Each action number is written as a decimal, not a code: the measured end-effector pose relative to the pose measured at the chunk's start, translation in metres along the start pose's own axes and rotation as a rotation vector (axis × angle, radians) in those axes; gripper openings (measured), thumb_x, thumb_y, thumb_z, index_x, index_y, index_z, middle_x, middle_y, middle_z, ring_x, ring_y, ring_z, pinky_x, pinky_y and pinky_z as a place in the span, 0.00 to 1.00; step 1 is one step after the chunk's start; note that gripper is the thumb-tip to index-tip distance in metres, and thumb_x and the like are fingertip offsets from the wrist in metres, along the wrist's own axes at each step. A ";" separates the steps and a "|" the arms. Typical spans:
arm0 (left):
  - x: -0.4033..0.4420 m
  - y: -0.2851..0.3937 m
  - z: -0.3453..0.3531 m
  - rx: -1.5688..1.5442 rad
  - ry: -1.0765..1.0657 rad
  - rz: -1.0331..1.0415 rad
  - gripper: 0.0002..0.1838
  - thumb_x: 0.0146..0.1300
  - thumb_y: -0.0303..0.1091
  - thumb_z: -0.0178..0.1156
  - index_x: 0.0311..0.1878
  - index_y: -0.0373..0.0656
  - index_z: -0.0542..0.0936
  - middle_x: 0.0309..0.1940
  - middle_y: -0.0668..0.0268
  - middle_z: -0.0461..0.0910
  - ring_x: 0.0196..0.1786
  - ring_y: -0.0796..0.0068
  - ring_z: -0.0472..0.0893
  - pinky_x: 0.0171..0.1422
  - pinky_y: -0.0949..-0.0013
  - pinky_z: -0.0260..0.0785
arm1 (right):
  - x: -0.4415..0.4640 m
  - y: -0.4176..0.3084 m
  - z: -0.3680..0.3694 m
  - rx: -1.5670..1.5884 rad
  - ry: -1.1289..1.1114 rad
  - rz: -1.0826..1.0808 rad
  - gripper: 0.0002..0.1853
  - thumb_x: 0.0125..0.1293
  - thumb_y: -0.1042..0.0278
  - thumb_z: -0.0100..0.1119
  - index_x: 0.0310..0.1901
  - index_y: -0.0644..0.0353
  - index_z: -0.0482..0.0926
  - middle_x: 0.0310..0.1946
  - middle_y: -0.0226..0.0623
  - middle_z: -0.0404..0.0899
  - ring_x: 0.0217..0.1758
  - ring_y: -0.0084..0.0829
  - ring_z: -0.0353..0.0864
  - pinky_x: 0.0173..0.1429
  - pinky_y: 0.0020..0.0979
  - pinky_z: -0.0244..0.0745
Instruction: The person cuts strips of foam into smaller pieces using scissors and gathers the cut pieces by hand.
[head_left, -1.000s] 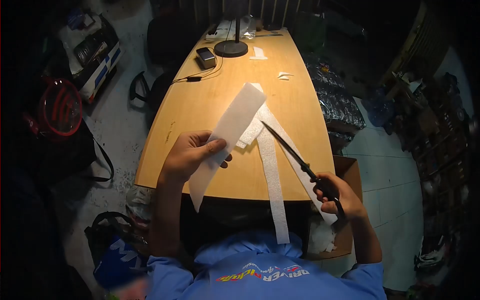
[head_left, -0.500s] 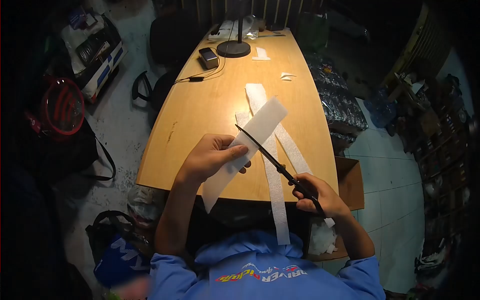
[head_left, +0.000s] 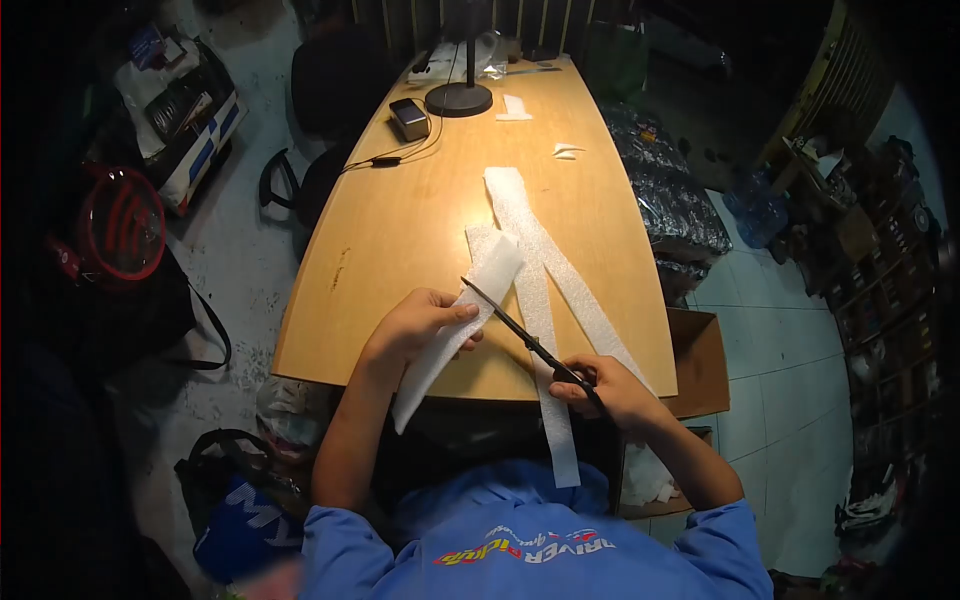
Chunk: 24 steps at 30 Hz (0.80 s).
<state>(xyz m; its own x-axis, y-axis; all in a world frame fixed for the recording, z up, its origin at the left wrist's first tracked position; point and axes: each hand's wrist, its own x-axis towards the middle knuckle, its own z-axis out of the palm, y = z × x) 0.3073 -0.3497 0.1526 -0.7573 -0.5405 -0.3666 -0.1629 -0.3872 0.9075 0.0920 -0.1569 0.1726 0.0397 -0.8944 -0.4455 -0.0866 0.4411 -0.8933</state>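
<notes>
My left hand [head_left: 425,325] pinches a white foam strip [head_left: 418,383] near its middle, over the front part of the wooden table [head_left: 400,215]. Black scissors [head_left: 535,347] are gripped in my right hand [head_left: 605,387], with their blades lying across the held strip just beyond my left thumb. Whether the blades are parted there cannot be made out. Beneath, a long white strip [head_left: 545,375] hangs over the table's front edge, and another strip [head_left: 597,323] slants toward my right forearm.
A lamp base [head_left: 458,99] and a dark device [head_left: 408,118] with a cable stand at the far end. Small white scraps [head_left: 567,151] lie on the right. A cardboard box [head_left: 703,362] is beside the table's right edge, and a red round object [head_left: 122,222] is at the left.
The scissors have swung left from beside the held strip to across it. My right hand has moved left. The held strip has turned and now appears narrower and bent.
</notes>
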 end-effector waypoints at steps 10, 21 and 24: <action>-0.041 0.019 0.038 0.245 -0.155 0.282 0.17 0.66 0.33 0.54 0.53 0.31 0.71 0.33 0.62 0.80 0.31 0.75 0.80 0.35 0.74 0.73 | -0.004 -0.044 -0.005 0.102 0.178 -0.322 0.23 0.57 0.65 0.67 0.49 0.67 0.70 0.35 0.38 0.80 0.29 0.16 0.74 0.29 0.17 0.68; -0.049 0.013 0.042 0.361 -0.105 0.281 0.18 0.61 0.32 0.61 0.51 0.30 0.76 0.32 0.60 0.82 0.33 0.78 0.81 0.37 0.75 0.72 | 0.009 -0.065 -0.010 0.165 0.361 -0.511 0.25 0.55 0.72 0.68 0.52 0.68 0.68 0.34 0.33 0.80 0.29 0.12 0.74 0.30 0.12 0.64; -0.060 0.018 0.036 0.337 -0.033 0.309 0.13 0.61 0.31 0.61 0.45 0.30 0.79 0.32 0.61 0.83 0.34 0.79 0.81 0.39 0.76 0.72 | 0.002 -0.065 -0.016 0.163 0.397 -0.614 0.24 0.55 0.72 0.67 0.51 0.67 0.68 0.32 0.30 0.78 0.27 0.11 0.71 0.29 0.11 0.62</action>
<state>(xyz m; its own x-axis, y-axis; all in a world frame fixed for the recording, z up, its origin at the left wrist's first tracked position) 0.3266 -0.2973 0.1987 -0.8217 -0.5660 -0.0667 -0.1191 0.0561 0.9913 0.0815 -0.1880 0.2307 -0.3314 -0.9292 0.1637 -0.0143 -0.1685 -0.9856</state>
